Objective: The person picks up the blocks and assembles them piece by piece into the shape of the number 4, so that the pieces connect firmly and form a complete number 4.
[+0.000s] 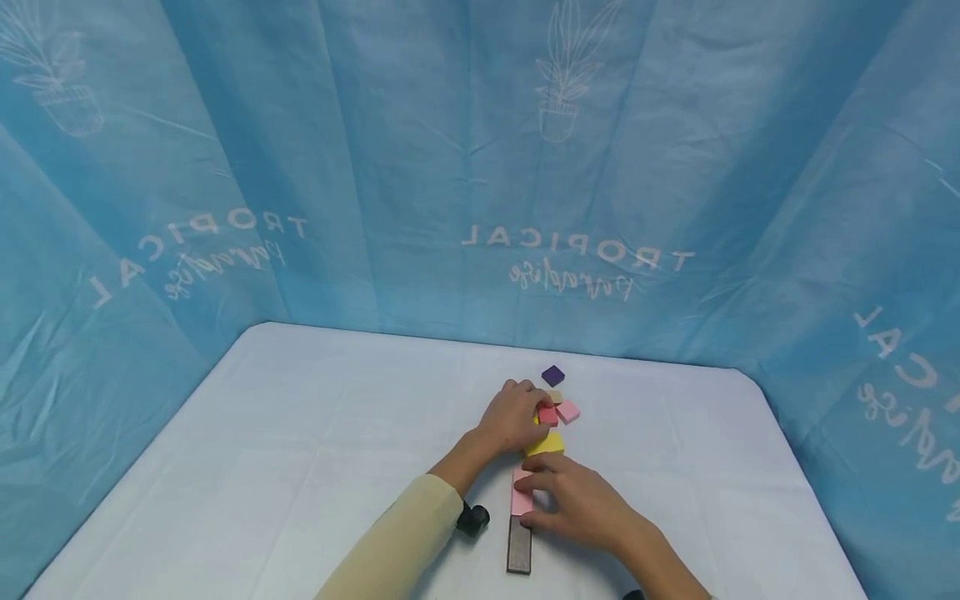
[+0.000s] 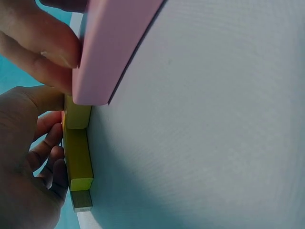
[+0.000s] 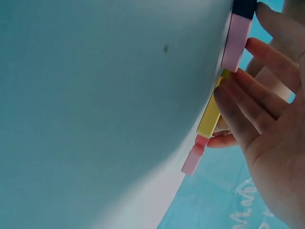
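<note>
Blocks stand in a row running away from me. Nearest is a dark grey block (image 1: 519, 550), followed by a pink block (image 1: 522, 502) and a yellow block (image 1: 552, 444). My left hand (image 1: 510, 419) arches over the far part, its thumb and curled fingers around another yellow block (image 2: 78, 155). Beside those fingers sits a small red block (image 1: 549, 417). Closer to me, my right hand (image 1: 581, 500) has its fingers fairly straight, fingertips touching the pink block and reaching the near yellow one. Its thumb lies by the joint of pink and grey.
Past the left hand lie a small pink block (image 1: 568, 412), a tan block (image 1: 555, 396) and a dark purple block (image 1: 553, 376). A white cloth covers the table (image 1: 360, 408), with blue printed curtains (image 1: 420, 167) behind and at both sides.
</note>
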`<act>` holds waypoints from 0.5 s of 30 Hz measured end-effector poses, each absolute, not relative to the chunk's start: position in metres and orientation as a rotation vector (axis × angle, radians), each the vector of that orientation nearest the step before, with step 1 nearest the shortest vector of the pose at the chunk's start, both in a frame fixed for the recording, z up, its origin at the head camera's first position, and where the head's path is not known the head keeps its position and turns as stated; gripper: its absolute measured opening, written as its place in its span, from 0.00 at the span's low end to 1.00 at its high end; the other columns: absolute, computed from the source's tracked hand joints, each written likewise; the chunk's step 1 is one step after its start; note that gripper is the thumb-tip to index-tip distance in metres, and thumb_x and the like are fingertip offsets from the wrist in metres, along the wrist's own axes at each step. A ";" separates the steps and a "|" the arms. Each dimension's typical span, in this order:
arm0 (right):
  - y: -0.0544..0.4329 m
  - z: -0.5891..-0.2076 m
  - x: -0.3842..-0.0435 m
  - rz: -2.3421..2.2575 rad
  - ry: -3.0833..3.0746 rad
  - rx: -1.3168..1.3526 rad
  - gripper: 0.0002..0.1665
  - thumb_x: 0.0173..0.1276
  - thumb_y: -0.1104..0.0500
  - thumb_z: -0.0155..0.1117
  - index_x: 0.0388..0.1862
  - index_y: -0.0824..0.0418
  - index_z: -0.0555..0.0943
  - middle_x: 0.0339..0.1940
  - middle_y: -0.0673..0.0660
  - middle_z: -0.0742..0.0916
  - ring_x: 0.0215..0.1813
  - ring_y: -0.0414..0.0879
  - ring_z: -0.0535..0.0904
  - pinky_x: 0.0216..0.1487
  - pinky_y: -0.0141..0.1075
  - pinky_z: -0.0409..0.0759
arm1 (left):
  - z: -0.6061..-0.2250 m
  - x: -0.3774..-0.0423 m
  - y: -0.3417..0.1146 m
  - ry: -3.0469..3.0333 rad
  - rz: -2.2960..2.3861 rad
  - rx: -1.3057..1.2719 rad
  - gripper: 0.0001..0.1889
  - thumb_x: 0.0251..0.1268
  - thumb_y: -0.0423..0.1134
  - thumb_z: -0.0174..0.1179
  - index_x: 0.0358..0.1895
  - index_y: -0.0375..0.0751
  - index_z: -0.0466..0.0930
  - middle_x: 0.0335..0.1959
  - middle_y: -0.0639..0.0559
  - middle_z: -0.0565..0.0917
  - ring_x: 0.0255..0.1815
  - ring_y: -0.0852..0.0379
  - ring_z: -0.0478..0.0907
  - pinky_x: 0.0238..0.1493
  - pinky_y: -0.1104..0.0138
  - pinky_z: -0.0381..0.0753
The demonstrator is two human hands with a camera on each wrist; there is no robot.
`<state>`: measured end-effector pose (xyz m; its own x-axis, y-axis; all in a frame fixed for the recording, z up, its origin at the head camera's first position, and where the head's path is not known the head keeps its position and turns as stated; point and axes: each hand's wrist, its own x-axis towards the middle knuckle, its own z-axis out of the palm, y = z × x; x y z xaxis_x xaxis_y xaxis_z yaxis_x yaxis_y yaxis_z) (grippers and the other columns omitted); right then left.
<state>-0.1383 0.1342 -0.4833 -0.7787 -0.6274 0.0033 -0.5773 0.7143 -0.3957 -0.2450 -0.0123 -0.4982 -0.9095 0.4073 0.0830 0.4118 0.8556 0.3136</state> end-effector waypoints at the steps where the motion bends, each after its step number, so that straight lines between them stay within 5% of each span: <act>1: 0.134 -0.484 -0.138 -0.576 2.791 -0.994 0.23 0.58 0.38 0.68 0.51 0.43 0.84 0.58 0.47 0.78 0.60 0.43 0.72 0.58 0.46 0.73 | -0.498 -0.245 -0.012 -3.013 -0.511 -0.667 0.19 0.54 0.49 0.64 0.51 0.54 0.81 0.50 0.56 0.77 0.47 0.57 0.68 0.44 0.66 0.75; 15: 0.129 -0.477 -0.123 -0.494 2.836 -1.169 0.19 0.63 0.42 0.66 0.53 0.42 0.83 0.58 0.44 0.79 0.58 0.41 0.75 0.54 0.42 0.77 | -0.496 -0.244 -0.012 -3.032 -0.496 -0.664 0.20 0.55 0.50 0.63 0.52 0.54 0.81 0.51 0.56 0.77 0.48 0.57 0.68 0.47 0.66 0.75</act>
<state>-0.1226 0.1289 -0.4765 -0.7165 -0.6921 0.0877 -0.6809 0.6665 -0.3035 -0.2442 -0.0121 -0.4956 -0.9107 0.4078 0.0651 0.4073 0.8609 0.3047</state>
